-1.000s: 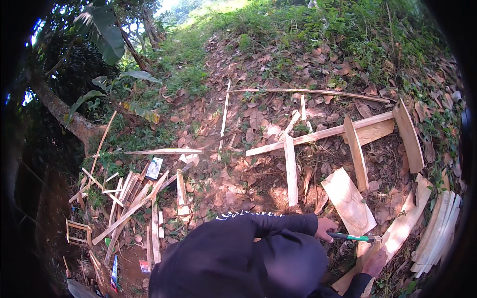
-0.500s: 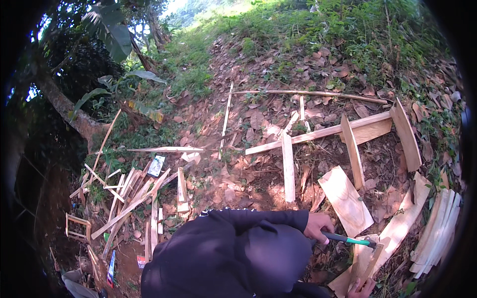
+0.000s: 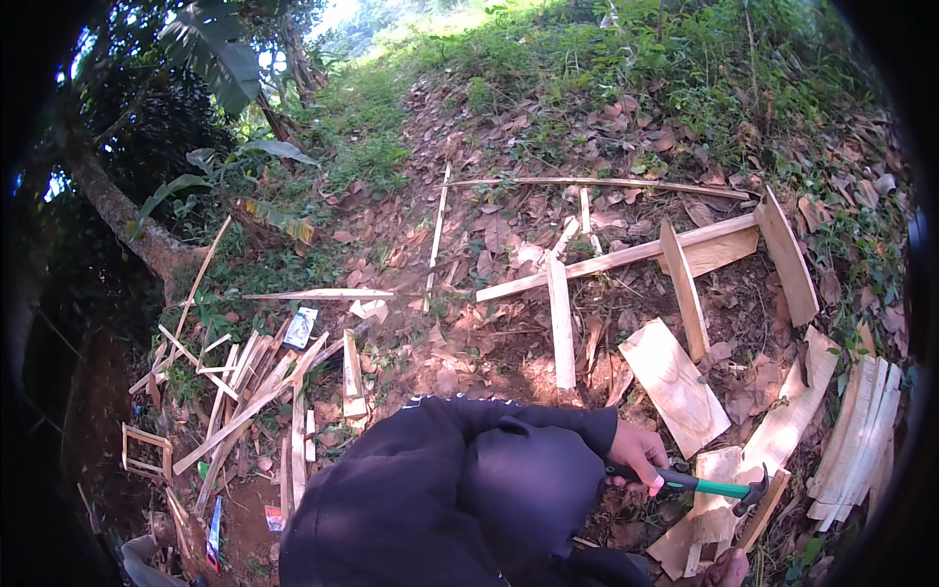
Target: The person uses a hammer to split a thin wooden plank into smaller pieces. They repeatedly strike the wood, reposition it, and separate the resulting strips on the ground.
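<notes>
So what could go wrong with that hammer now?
1. The hand grips the hammer, and its head is close to the other hand down by the small board. A missed swing could hit fingers.
2. Dry leaves and loose planks cover the slope, so feet might slip or trip.
3. The wood looks rough, and bare hands could pick up splinters.
</notes>
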The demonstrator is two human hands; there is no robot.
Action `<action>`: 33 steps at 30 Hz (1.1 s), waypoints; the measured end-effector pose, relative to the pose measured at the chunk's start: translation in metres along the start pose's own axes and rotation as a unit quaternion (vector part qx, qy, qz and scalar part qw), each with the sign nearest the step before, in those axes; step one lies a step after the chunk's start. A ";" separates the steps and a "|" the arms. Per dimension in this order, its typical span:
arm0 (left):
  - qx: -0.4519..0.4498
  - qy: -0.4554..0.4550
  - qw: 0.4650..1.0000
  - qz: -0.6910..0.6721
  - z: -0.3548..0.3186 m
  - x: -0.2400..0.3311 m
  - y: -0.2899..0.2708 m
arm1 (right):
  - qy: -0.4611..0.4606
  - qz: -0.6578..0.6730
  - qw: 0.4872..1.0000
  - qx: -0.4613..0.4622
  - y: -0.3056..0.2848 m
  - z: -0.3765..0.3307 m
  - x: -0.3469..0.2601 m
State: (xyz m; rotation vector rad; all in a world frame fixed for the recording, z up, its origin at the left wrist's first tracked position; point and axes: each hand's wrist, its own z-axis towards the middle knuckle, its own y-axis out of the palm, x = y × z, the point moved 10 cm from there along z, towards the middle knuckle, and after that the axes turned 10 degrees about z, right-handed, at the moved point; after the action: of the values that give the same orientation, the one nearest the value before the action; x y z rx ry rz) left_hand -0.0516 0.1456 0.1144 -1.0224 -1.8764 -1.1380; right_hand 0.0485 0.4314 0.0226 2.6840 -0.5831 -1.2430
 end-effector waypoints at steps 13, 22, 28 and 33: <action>-0.050 -0.027 0.998 -0.024 0.019 -0.037 0.005 | -0.141 -0.169 0.968 0.123 -0.025 0.020 0.008; -0.254 -0.026 0.836 -0.486 0.039 -0.034 0.047 | -0.210 -0.310 0.909 0.184 -0.016 0.041 -0.014; -0.074 -0.003 0.957 -0.280 0.035 -0.062 0.014 | -0.268 -0.247 0.920 0.146 0.050 0.030 -0.030; 0.096 -0.081 0.984 0.125 -0.013 -0.002 -0.025 | -0.062 0.028 0.998 -0.007 0.050 0.040 0.013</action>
State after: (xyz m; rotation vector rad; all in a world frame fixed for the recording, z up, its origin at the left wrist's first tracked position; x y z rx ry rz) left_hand -0.0705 0.1258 0.1089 -1.2284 -1.8769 -0.7326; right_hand 0.0116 0.3827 0.0010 2.5742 -0.6590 -1.3999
